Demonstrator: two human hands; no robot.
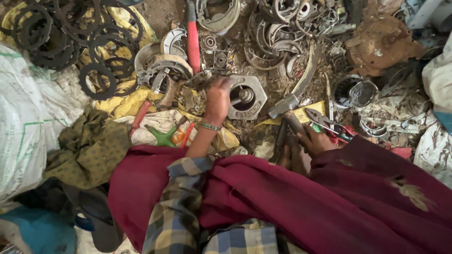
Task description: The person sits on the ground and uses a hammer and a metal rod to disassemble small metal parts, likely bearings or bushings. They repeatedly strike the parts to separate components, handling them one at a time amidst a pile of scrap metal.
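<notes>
The left hand [217, 99] reaches out over the heap of scrap metal, its fingers curled down onto the far left edge of a grey hexagonal metal housing [246, 97] that lies in the middle of the pile with a short shaft standing in its round well; whether the fingers actually grip the rim or only rest on it I cannot tell. The right hand [316, 140] lies nearer, low on the right, its fingers loose and spread beside a pair of red-handled pliers [325, 123] and a dark hammer-like tool [283, 134], touching neither firmly as far as the view shows. A long red-handled tool [193, 40] lies far behind the housing, and black toothed rings [99, 80] are stacked on yellow cloth at far left. To lift the housing cleanly, it would seem wise to hook the fingers under its flat rim rather than the loose shaft, and steady it with the other hand.
</notes>
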